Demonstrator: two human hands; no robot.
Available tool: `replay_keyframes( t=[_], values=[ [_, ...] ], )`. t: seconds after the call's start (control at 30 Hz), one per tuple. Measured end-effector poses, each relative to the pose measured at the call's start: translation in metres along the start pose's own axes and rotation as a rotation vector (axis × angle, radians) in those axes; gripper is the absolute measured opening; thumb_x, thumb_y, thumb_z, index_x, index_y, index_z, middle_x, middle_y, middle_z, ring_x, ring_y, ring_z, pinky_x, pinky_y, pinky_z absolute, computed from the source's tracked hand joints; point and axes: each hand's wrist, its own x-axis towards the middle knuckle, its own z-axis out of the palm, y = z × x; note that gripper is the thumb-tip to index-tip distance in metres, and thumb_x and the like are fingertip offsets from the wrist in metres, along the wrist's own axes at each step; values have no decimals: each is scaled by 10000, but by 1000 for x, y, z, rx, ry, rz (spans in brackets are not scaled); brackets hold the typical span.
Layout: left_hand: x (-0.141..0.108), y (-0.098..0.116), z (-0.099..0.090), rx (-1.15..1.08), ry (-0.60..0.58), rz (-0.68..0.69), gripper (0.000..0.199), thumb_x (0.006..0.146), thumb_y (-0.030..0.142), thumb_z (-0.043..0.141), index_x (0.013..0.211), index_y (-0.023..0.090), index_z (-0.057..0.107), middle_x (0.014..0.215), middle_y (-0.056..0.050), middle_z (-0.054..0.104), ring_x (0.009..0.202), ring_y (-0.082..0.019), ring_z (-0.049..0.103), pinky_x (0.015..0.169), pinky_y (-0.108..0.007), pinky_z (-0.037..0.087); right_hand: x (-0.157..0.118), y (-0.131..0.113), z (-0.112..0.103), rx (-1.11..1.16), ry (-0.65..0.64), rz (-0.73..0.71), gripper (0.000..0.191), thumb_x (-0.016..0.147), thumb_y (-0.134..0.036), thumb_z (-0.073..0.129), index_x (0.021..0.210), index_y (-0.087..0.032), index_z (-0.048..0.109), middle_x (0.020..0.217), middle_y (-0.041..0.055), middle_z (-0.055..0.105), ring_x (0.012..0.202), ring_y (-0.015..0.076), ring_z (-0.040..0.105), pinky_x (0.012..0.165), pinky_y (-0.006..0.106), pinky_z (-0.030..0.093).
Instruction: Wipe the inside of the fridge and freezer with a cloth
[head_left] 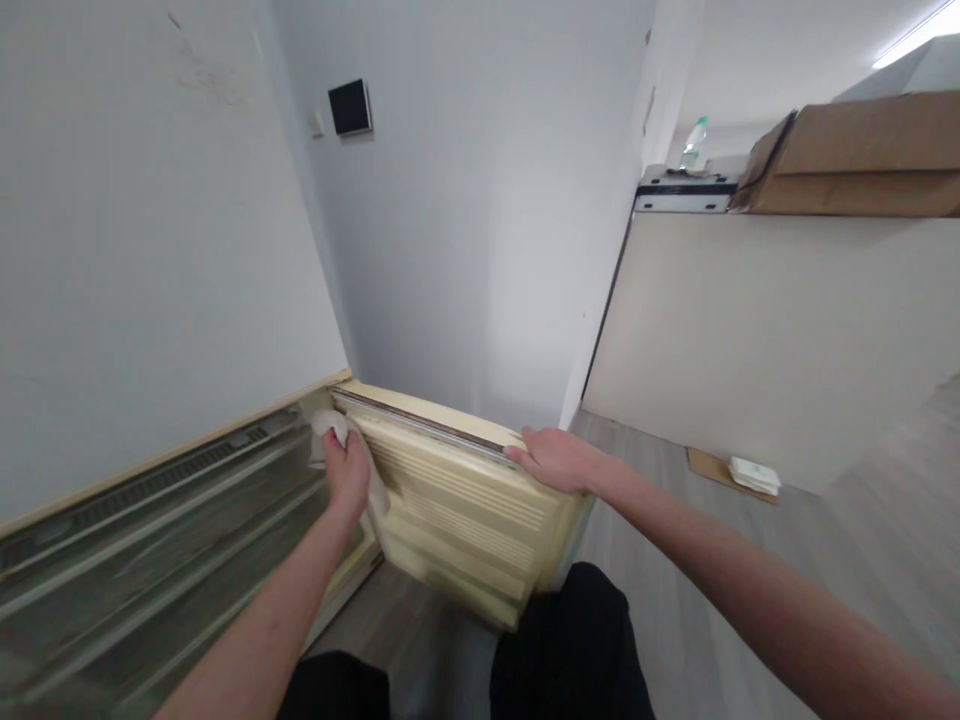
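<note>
A low, yellowed cabinet like a small refrigerator [225, 440] stands at the lower left, with ribbed shelves inside. Its pale yellow door [457, 500] hangs open towards me, slightly blurred. My left hand [347, 470] is closed on a whitish cloth [328, 425] at the hinge side, where the door meets the cabinet; part of the cloth hangs down along the door's inner face. My right hand [559, 460] grips the top edge of the door near its free corner, fingers over the seal side.
A white wall with a black panel [349, 107] rises behind the door. At the right, a partition [720, 330] carries cardboard boxes [862, 160] and a plastic bottle [694, 143]. White packets [754, 475] lie on cardboard on the floor. My knees are below the door.
</note>
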Motion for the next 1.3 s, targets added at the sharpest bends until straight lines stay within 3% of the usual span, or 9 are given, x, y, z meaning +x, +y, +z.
replay_keyframes(
  t=[0.2,0.47,0.53,0.77,0.83,0.93,1.07,1.17,1.3],
  values=[
    [-48,7,11,22,29,-21,343,932,416,417,1106,176,589,1013,-99,638,958,-251,587,958,-400,474,-1,-3,0,7,13,2,695,1072,-598,219,1226,-72,647,1107,225,740,1059,330,722,863,375,518],
    [-176,42,24,31,-199,71,294,960,419,414,1012,223,627,922,-83,671,877,-244,623,855,-372,493,-3,-5,2,-41,40,21,676,1081,-573,208,1195,-79,655,1075,217,747,1034,332,729,845,380,527],
    [-177,45,24,31,-228,79,326,970,423,393,1075,211,617,971,-102,680,934,-249,640,883,-373,506,-4,-5,2,-47,45,23,692,1079,-587,202,1197,-79,656,1072,216,747,1031,334,731,845,382,531],
    [-103,38,7,175,-123,33,389,955,374,378,1179,133,584,992,-169,641,965,-347,611,952,-573,445,-4,-7,3,32,67,16,776,1054,-660,192,1207,-63,663,1093,232,741,1030,350,728,840,406,547],
    [-134,41,10,170,-189,69,365,953,390,406,1134,143,605,915,-152,646,888,-340,619,883,-555,469,-4,-8,3,53,61,15,813,1044,-685,178,1211,-57,666,1097,240,740,1037,349,727,849,409,549],
    [-227,51,15,83,-346,188,285,958,362,421,1043,194,635,868,-130,674,824,-303,650,780,-460,509,-3,-7,4,73,55,18,868,1029,-720,150,1224,-48,663,1094,252,739,1043,348,728,859,418,550],
    [-318,64,25,-56,-493,354,286,977,324,407,1069,248,668,1009,-146,718,1014,-294,689,876,-443,548,-5,-6,6,53,74,34,817,1043,-693,169,1228,-69,663,1095,236,742,1049,342,728,854,409,552],
    [-300,58,26,-62,-491,358,286,979,329,403,1086,230,649,1075,-154,714,1091,-296,668,944,-456,541,-7,-6,6,34,83,42,785,1052,-674,188,1223,-75,667,1080,229,746,1042,338,728,862,405,548],
    [-208,41,20,60,-294,185,290,993,338,364,1081,165,579,1019,-182,662,1006,-336,629,898,-531,507,-9,-9,6,36,102,29,817,1044,-688,164,1200,-71,676,1056,225,747,1015,344,731,847,409,550]
  ],
)
